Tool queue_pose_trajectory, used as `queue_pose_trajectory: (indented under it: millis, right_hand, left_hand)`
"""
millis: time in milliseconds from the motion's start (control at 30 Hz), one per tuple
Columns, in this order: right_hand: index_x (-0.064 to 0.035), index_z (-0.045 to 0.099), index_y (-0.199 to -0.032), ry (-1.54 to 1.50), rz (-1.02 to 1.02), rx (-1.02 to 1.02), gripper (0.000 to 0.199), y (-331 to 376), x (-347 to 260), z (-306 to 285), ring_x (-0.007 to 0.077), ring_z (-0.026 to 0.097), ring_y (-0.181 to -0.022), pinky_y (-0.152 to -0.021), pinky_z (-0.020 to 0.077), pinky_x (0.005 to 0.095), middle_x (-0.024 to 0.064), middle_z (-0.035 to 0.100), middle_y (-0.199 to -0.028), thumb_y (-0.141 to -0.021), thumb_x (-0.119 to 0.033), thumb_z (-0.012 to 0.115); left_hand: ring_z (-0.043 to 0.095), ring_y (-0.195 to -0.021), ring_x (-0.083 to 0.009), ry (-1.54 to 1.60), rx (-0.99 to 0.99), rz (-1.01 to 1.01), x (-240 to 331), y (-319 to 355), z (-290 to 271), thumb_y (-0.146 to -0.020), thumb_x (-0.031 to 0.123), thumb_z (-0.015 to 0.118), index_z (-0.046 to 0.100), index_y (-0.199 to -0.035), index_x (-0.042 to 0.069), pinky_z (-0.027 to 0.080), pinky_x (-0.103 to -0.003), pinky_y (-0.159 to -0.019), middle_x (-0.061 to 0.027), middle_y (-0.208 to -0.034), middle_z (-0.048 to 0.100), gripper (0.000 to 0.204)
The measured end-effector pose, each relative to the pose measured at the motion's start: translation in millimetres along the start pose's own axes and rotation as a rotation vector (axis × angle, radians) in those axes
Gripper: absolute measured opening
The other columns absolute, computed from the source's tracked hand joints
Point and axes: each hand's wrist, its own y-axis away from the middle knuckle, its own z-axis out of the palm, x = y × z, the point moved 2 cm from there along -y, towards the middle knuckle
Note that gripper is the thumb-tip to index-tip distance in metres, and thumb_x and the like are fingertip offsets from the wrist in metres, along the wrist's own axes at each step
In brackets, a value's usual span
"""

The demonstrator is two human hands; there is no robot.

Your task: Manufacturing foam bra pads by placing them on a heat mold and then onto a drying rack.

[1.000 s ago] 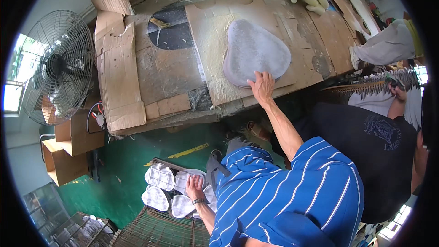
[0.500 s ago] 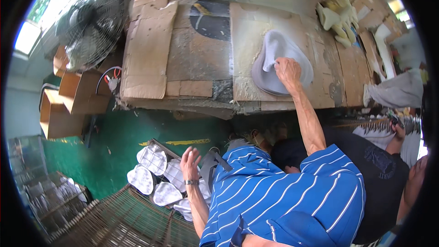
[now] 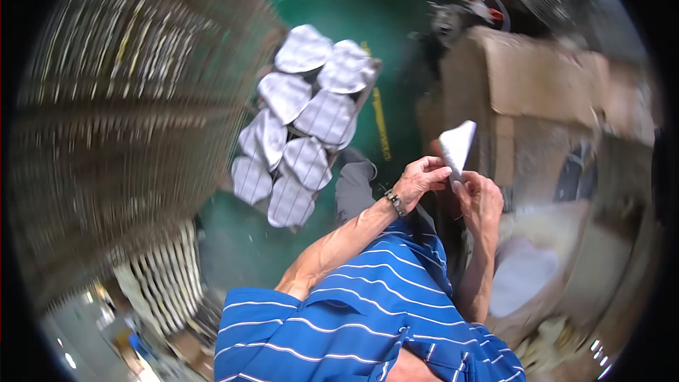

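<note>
A thin white pad [image 3: 457, 143], seen almost edge-on, is pinched between my two hands. The fingers of my left hand [image 3: 423, 178], the one with the wristwatch, close on its lower left side. On the lower right side, my right hand [image 3: 482, 201] grips it between thumb and fingers. Beyond my left forearm, several similar white rounded pads [image 3: 305, 48] lie spread over a wire rack [image 3: 377, 74], some overlapping. To the right, a pale rounded pad or pile of pads [image 3: 525, 276] rests on the cardboard-covered table [image 3: 587, 240].
A tall bank of wire racks [image 3: 141, 134], blurred, fills the left side. Folded cardboard [image 3: 544, 74] covers the table's far end, with a fan [image 3: 566, 0] behind it. Pale gloves [image 3: 555, 339] lie at the lower right. The floor [image 3: 399, 42] is green.
The view has turned left, from the table toward the racks. My right hand has lifted the white pad off the pile, and my left hand now grips it too.
</note>
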Motion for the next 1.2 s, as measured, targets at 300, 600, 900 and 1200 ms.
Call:
queue_pose_trajectory:
  millis: [300, 600, 900, 1200]
  right_hand:
    - [-0.0046, 0.075, -0.103, 0.013, -0.572, -0.352, 0.035, -10, -137, 111, 0.0325, 0.068, -0.084, -0.077, 0.0537, 0.0421, 0.0157, 0.072, -0.087, -0.079, -0.03, 0.076]
    - [-0.0019, 0.069, -0.114, 0.04, -0.672, -0.39, 0.038, -37, -200, 237, 0.0312, 0.066, -0.086, -0.08, 0.0525, 0.0399, 0.0173, 0.069, -0.1, -0.09, -0.031, 0.068]
    - [-0.0053, 0.072, -0.109, 0.327, -0.695, -0.615, 0.031, -65, -207, 316, 0.0336, 0.068, -0.087, -0.08, 0.0538, 0.0405, 0.0183, 0.069, -0.098, -0.083, -0.023, 0.072]
    - [-0.0045, 0.073, -0.105, 0.449, -0.616, -0.711, 0.029, -104, -180, 366, 0.0314, 0.07, -0.088, -0.079, 0.0554, 0.0399, 0.0188, 0.072, -0.095, -0.082, -0.023, 0.068]
  left_hand:
    - [0.067, -0.101, -0.0248, 0.714, 0.322, 0.419, -8, 95, -139, -0.086, 0.007, 0.063, 0.061, -0.117, 0.003, 0.055, -0.041, -0.092, -0.0117, -0.109, 0.069, 0.032]
    - [0.066, -0.082, -0.0233, 1.229, 0.806, 0.871, -8, 170, -308, -0.081, -0.001, 0.06, 0.061, -0.102, 0.006, 0.058, -0.055, -0.09, -0.0073, -0.096, 0.066, 0.022]
    - [0.052, -0.064, -0.0173, 1.383, 1.098, 1.371, -12, 242, -612, -0.08, -0.008, 0.054, 0.057, -0.092, 0.007, 0.056, -0.06, -0.092, -0.0036, -0.077, 0.055, 0.019]
    - [0.063, -0.095, -0.0269, 1.482, 1.273, 1.371, -96, 239, -814, -0.084, 0.0, 0.061, 0.064, -0.111, 0.004, 0.053, -0.055, -0.096, -0.012, -0.117, 0.064, 0.027]
